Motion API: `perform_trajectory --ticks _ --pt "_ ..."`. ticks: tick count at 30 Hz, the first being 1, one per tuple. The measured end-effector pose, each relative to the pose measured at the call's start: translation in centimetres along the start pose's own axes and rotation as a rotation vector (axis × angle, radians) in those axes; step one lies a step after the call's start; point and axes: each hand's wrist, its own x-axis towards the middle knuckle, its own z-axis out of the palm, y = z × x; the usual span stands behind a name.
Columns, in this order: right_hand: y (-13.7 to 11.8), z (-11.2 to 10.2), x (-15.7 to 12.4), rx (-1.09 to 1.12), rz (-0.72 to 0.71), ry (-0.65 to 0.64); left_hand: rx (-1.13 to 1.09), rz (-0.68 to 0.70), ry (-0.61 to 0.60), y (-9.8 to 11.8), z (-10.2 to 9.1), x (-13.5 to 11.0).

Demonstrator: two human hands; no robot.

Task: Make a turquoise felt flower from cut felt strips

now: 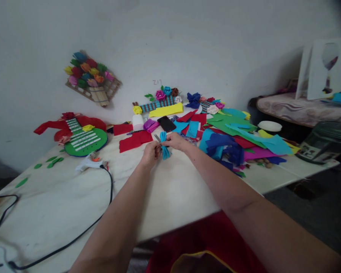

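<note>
At the middle of the table, both my hands are close together around a bundle of light-blue crepe paper [165, 151], pleated and pinched narrow at its middle. My right hand [174, 141] grips the bundle from the right with thumb and fingers. On the other side, my left hand [152, 152] is closed, and the grey blades of scissors [157, 138] stick up out of it beside the paper. The scissors' handles are hidden in the fingers. Red paper pieces [130, 143] lie just beyond my left hand.
A white glue gun [91, 163] with a black cord [111, 185] lies left, near a green paper guitar [86, 142]. Beyond my hands is a black phone [166, 123]. Coloured paper scraps [230, 149] and a glass jar [324, 144] are at right.
</note>
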Motion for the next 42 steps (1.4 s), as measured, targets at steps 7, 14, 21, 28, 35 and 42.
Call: perform_trajectory --ticks 7,14,21,28,35,42 --pt "0.4 0.4 0.4 -0.127 -0.009 0.024 0.035 -0.015 0.01 -0.4 -0.1 0.2" --pt "0.5 1.2 0.2 -0.047 0.025 0.003 0.048 -0.042 0.024 -0.4 -0.9 0.6" --pt "0.4 1.4 -0.1 0.103 0.094 -0.001 0.089 0.0 0.037 -0.3 -1.3 0.5" --pt "-0.2 1.4 -0.5 0.112 0.136 0.037 0.446 0.239 -0.022 -0.3 -1.8 0.5" --pt "0.1 1.8 -0.6 0.213 0.208 0.072 0.667 0.328 -0.003 0.0 -1.8 0.6" --pt "0.9 2.3 -0.1 0.211 0.207 0.065 0.727 0.379 -0.078 0.1 -2.3 0.5"
